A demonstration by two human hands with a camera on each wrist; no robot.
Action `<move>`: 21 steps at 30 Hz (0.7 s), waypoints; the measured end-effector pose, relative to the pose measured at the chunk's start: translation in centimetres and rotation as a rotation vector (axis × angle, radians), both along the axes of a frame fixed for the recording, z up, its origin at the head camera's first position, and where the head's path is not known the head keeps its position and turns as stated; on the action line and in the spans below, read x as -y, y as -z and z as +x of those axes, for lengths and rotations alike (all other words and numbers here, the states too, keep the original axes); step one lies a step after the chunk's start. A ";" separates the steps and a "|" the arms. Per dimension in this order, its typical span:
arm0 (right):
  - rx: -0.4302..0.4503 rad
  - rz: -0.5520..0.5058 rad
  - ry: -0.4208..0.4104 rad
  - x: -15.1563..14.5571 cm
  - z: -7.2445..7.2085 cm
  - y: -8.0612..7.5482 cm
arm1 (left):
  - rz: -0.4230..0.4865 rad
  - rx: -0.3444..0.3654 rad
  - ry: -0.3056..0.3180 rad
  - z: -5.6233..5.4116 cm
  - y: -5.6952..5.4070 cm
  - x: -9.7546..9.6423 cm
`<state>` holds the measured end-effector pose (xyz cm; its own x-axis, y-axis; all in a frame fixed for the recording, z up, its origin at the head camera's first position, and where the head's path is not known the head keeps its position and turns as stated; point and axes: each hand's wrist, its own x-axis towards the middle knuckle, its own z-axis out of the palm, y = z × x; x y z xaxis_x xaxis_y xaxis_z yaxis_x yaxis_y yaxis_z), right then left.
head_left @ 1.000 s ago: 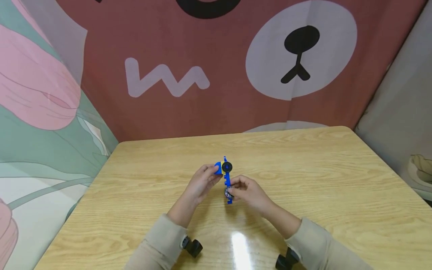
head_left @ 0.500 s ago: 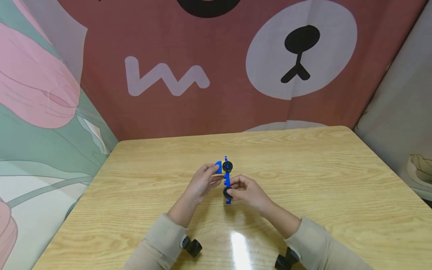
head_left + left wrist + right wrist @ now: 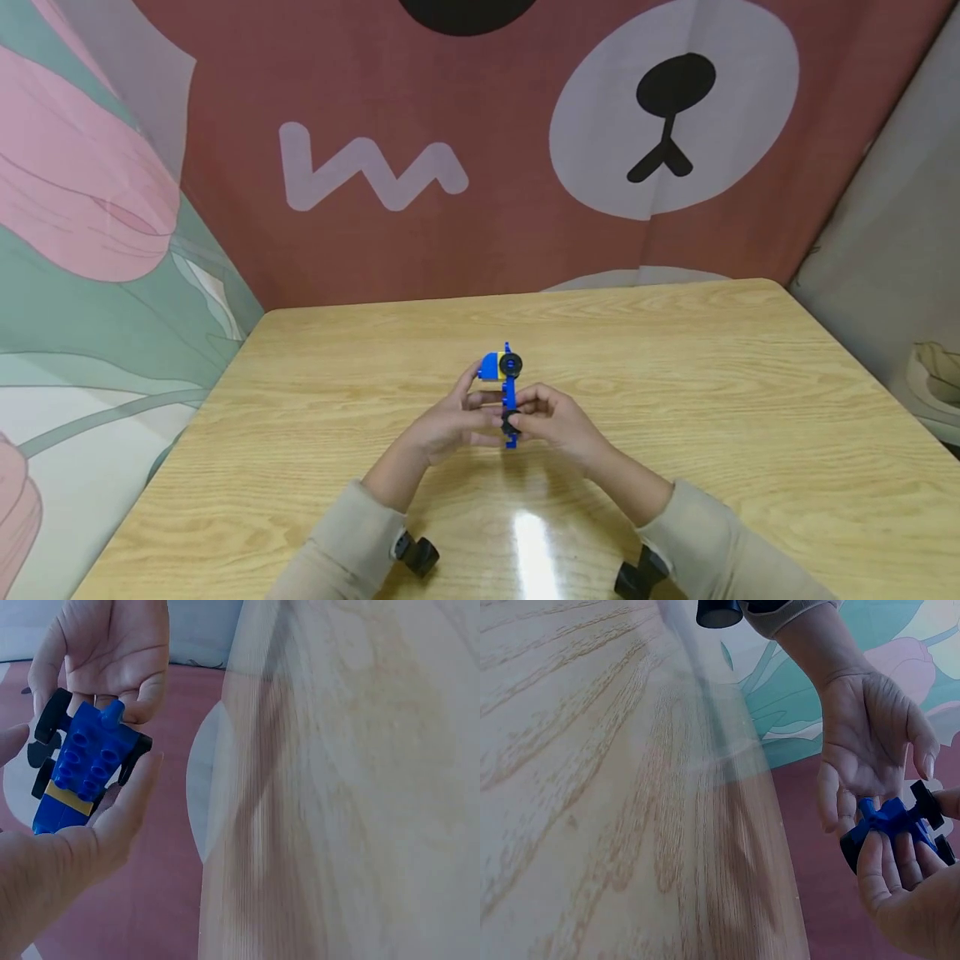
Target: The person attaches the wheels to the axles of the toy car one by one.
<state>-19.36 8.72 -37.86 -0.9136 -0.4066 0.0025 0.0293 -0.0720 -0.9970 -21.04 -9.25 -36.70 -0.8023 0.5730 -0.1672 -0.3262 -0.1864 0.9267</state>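
Note:
A small toy car built of blocks [image 3: 511, 396] stands on end above the table, with a blue base, black wheels, a yellow strip and a rounded blue block. My right hand [image 3: 558, 425] pinches it at the near wheel [image 3: 510, 422], thumb on the wheel; in the right wrist view its other fingers lie along the base. My left hand [image 3: 446, 425] is spread around the car's left side, one finger up by the blue block and the thumb close to the near wheel. In the left wrist view, the studs [image 3: 86, 757] of the base show between both hands.
Below the hands is a wood-grain table [image 3: 337, 375], with a bright light reflection near its front. A bear-print cloth [image 3: 510, 233] hangs behind it, a flower-print one [image 3: 90, 183] at the left. Each wrist carries a black camera [image 3: 416, 554].
My left fingers have let go of the blue block, and the hand has spread and shifted down toward the near wheel. The car moved slightly up and right in my right hand.

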 end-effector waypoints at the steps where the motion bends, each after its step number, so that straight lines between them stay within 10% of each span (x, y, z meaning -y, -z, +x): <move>1: 0.001 -0.005 -0.001 0.0 0.0 0.0 | 0.005 0.005 0.000 0.0 0.0 0.0; 21: -0.050 -0.049 -0.085 -0.6 0.4 -0.1 | 0.014 -0.027 -0.020 0.2 0.1 -0.4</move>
